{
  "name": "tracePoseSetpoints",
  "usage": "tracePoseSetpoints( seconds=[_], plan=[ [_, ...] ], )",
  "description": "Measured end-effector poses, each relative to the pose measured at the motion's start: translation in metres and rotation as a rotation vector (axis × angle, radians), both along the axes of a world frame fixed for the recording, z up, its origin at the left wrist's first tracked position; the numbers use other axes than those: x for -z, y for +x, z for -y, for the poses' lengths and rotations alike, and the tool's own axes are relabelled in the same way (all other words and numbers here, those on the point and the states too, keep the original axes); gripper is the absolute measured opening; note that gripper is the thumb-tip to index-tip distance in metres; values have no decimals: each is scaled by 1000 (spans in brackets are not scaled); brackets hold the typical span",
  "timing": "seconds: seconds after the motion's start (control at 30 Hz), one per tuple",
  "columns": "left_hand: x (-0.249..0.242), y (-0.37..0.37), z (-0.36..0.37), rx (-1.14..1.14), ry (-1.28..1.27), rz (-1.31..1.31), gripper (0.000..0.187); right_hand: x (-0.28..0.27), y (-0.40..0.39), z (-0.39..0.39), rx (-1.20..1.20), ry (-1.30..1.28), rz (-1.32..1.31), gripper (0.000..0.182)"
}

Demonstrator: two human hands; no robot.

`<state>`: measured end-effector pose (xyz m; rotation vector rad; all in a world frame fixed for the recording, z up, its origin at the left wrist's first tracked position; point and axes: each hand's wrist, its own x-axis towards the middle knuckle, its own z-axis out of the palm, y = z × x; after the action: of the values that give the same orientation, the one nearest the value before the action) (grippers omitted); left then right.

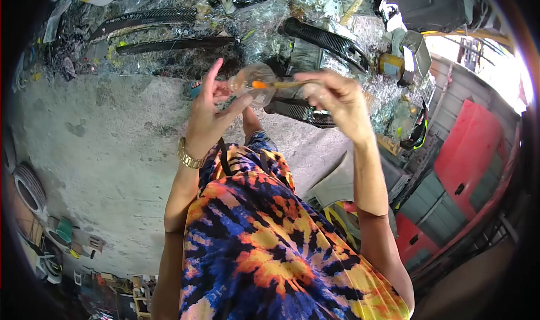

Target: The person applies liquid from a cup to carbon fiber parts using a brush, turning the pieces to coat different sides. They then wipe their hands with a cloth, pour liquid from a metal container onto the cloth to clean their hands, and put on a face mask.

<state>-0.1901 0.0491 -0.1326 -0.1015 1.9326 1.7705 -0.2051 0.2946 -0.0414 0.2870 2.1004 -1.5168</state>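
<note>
My left hand (212, 109), a gold watch on its wrist, has its thumb and fingers around a clear plastic cup (261, 71); the index finger sticks up away from it. The cup is tilted and see-through. In my right hand (340, 98) a thin tan stick (289, 84) with a bright orange tip is pinched between thumb and fingers. Its orange end points left and overlaps the cup in this view. Below my right hand lies a black carbon-fibre part (301, 112) on the cluttered work surface.
More carbon-fibre pieces, a long curved strip (149, 19) and a thick arm-like part (326, 39), lie on the stained, film-covered work surface (256, 30). A yellow-labelled jar (391, 65) stands at right. Red panels (469, 151) lean by the right wall; a tyre (29, 188) is at far left.
</note>
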Motion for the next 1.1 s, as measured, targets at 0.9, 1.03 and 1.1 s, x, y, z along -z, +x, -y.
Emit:
tracePoseSetpoints(
  seconds=[0.9, 1.03, 1.1],
  plan=[
    [16, 57, 20, -89, -23, 167, 69, -14, -41, -80, -734, 178, 138, 20],
    [16, 52, 17, -75, -10, 171, 71, -27, -35, -98, -648, 153, 155, 21],
    [15, 49, 14, -55, 8, 134, 72, -37, -30, -105, -564, 144, 212, 21]
  ],
)
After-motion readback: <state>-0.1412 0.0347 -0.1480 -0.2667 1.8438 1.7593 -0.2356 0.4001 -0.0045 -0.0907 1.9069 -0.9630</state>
